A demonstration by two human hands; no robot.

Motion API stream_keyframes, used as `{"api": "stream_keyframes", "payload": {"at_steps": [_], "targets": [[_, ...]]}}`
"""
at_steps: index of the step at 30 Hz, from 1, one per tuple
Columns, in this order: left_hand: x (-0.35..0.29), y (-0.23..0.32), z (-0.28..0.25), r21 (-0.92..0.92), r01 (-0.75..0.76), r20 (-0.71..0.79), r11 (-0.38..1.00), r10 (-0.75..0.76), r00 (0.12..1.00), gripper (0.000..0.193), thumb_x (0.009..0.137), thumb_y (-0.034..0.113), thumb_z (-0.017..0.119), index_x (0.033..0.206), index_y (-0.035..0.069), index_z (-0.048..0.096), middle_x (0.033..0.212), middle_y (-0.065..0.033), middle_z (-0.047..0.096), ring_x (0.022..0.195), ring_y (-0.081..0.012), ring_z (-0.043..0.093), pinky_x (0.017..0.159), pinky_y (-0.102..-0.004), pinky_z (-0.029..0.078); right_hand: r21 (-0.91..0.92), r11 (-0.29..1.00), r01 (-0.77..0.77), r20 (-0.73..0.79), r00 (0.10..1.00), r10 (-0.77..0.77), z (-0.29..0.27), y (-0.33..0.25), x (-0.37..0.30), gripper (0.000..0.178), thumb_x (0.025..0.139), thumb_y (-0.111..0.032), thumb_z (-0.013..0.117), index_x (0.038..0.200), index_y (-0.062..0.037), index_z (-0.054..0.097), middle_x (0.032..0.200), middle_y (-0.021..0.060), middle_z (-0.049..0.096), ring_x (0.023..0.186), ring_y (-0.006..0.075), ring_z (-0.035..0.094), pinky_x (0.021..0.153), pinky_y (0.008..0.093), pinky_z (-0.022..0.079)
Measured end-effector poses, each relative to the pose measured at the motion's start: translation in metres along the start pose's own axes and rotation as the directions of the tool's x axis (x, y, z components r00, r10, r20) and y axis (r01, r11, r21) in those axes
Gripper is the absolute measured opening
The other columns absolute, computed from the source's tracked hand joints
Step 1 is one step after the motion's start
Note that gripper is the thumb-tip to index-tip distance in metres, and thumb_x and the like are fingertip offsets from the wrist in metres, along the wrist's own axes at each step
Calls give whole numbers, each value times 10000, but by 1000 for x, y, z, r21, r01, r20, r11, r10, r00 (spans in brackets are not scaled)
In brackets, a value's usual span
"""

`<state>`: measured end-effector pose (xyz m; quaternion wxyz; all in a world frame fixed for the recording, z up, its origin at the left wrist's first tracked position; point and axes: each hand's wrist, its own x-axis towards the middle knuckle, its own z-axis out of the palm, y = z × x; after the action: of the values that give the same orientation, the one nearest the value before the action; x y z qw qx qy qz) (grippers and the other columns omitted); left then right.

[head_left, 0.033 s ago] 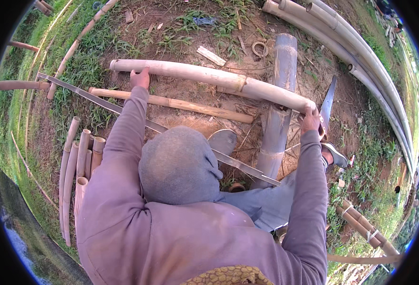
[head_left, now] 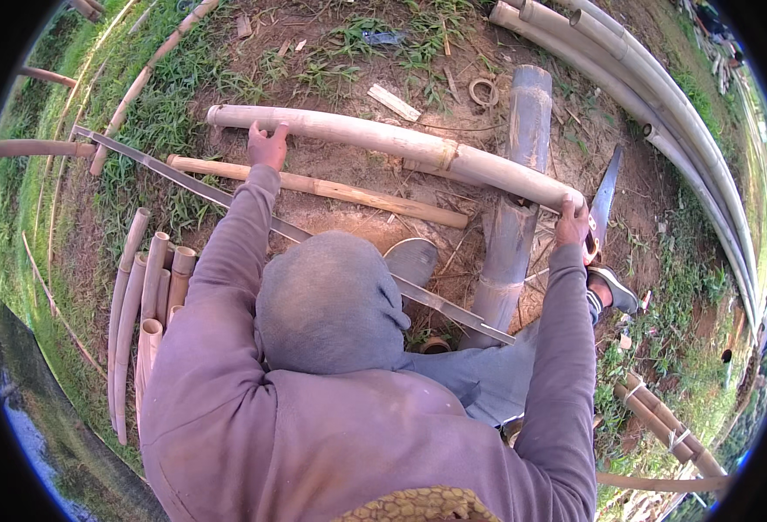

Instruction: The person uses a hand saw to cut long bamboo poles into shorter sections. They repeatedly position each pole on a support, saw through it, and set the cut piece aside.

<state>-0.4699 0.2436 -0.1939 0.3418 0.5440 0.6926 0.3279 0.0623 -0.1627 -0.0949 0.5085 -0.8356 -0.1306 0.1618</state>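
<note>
A long pale bamboo pole [head_left: 357, 133] stretches from left to right ahead of me, its right part crossing a thick grey bamboo log [head_left: 529, 130]. At the pole's near edge, close to its left end, my left hand [head_left: 267, 150] has its thumb and fingers apart, the fingertips touching or very close to it. My right hand [head_left: 572, 222] is closed round the pole's right end. Just beside that hand stands a handsaw [head_left: 606, 193] with a bluish blade, its handle partly hidden. A thinner bamboo stick [head_left: 348, 190] lies nearer to me. A long flat strip [head_left: 174, 178] slants across below it.
Several cut bamboo lengths [head_left: 131, 287] stand bunched at the left. Long bamboo poles [head_left: 636, 83] curve along the far right, and a tied bundle [head_left: 662, 418] lies at the lower right. A bamboo ring [head_left: 483, 92] and a pale wood scrap [head_left: 394, 103] lie on the ground beyond.
The fingers of my left hand have spread at the pole's edge. My right hand keeps its hold. The whole view has shifted slightly, and the pole has barely moved against the ground.
</note>
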Motion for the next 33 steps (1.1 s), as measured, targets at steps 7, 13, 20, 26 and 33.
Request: {"api": "stream_keyframes", "payload": {"at_steps": [7,13,20,26,33], "targets": [[-152,-10,-89,7,-901,939,435,306,156,458,963,369,668,1401,235,667,1131,-119,777,1065,-340,756,881,-492,587,-361,462,810,713,559,-423,14,-39,-206,523,933,-364,804,1339,-59,677,1256,142,694,1164,372,628,1000,510,478],[-166,18,-77,123,-912,967,392,157,198,286,936,328,620,1183,249,741,1018,-98,771,989,-355,761,877,-541,569,-382,620,685,795,586,-158,-6,17,-263,404,910,-314,817,1189,-58,676,1080,181,711,1024,422,686,893,540,517],[-158,58,-75,290,-745,945,601,-56,322,349,1010,440,635,1230,182,719,1110,-221,757,1124,-426,733,965,-549,571,-334,493,804,898,431,-94,-8,-1,-260,361,878,-360,846,1039,-78,688,968,135,687,974,372,695,862,507,514],[-117,30,-31,475,-862,830,176,234,506,584,896,321,832,1407,168,594,1332,-161,655,1235,-406,659,1053,-520,527,-358,600,716,774,587,-239,20,1,-251,404,873,-375,849,1140,-97,731,1067,112,692,1031,351,679,897,488,518],[-91,6,-29,358,-926,880,117,291,376,534,865,252,805,1352,142,615,1264,-135,644,1187,-379,670,1014,-521,543,-398,512,761,648,629,-430,68,-26,-218,571,888,-348,834,1380,-109,669,1346,122,641,1278,352,602,1093,516,461]]}}
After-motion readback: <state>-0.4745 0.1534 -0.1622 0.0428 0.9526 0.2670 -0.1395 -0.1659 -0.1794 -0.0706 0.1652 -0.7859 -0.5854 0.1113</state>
